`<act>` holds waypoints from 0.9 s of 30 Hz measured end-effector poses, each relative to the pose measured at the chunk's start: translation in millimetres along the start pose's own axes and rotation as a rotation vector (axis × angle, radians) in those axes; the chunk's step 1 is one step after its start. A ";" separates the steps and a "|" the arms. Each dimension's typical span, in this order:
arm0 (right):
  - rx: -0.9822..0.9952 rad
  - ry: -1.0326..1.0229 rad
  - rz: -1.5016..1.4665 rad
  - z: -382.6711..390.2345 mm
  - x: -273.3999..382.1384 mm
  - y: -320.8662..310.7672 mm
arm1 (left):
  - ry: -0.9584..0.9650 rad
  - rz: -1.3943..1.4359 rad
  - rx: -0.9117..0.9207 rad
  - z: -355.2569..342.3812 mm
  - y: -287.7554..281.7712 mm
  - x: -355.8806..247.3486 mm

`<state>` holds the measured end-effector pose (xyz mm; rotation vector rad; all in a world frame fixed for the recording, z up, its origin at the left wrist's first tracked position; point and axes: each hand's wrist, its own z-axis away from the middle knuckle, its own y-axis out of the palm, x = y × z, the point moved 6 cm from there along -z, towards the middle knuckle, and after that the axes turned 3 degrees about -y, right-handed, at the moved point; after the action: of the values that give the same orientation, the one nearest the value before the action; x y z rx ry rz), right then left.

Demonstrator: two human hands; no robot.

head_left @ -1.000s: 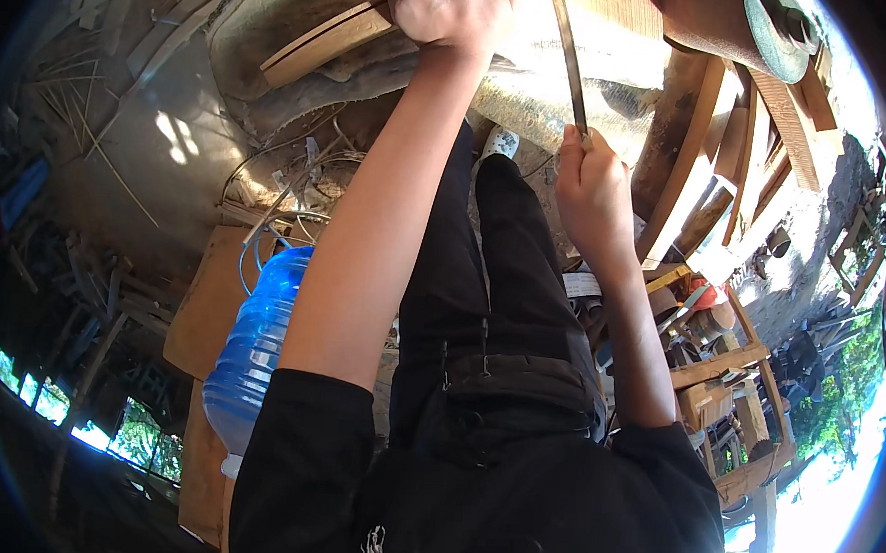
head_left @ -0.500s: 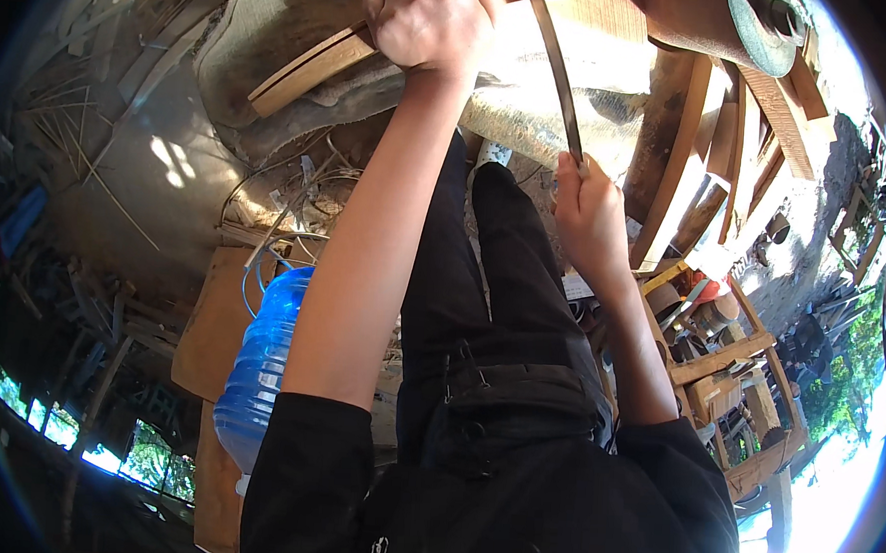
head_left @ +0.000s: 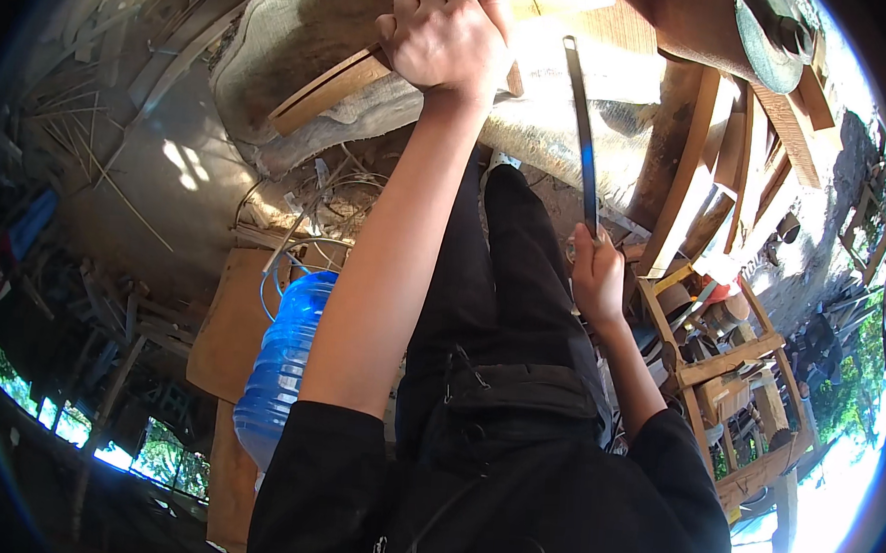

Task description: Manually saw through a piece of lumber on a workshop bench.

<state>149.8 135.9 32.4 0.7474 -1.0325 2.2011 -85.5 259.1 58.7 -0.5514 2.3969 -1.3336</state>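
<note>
At the top centre my left hand point(head_left: 446, 36) is closed around a curved wooden piece point(head_left: 327, 92), whose grooved end juts out to the left over a large log point(head_left: 265, 47). My right hand point(head_left: 598, 275), lower and farther right, is wrapped around the near end of a long, narrow, dark metal blade point(head_left: 584, 134). That blade points up and slightly left, its far tip free above a pale sunlit wood surface. Whether it is a file or another tool I cannot tell. A gap separates blade and wooden piece.
A big blue water bottle point(head_left: 283, 358) stands left of my left forearm, beside a brown board point(head_left: 224, 335). Curved planks point(head_left: 694, 170) lean at the right. Below them is a wooden frame point(head_left: 729, 367) with tools. A round metal cylinder point(head_left: 716, 30) sits at the upper right.
My right hand has drawn down toward me with the blade, whose far tip has come into view. My left hand keeps its grip on the wooden piece while the view has shifted slightly.
</note>
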 end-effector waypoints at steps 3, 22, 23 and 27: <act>-0.166 0.231 -0.581 29.0 -27.4 -20.3 | 0.011 -0.017 0.029 -0.1 1.1 -2.1; -0.216 0.255 -0.605 37.2 -5.0 -8.3 | -0.098 0.442 -0.013 -42.9 14.6 25.9; -0.236 0.259 -0.605 37.4 -8.2 -9.7 | -0.104 0.585 -0.017 -52.4 14.8 31.9; -0.288 0.289 -0.584 38.3 -14.2 -15.0 | -0.035 0.747 0.119 -67.7 8.7 40.2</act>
<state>178.8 109.1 50.4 0.4979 -0.8281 1.5626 -153.7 292.9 80.8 0.3337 2.1303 -1.0843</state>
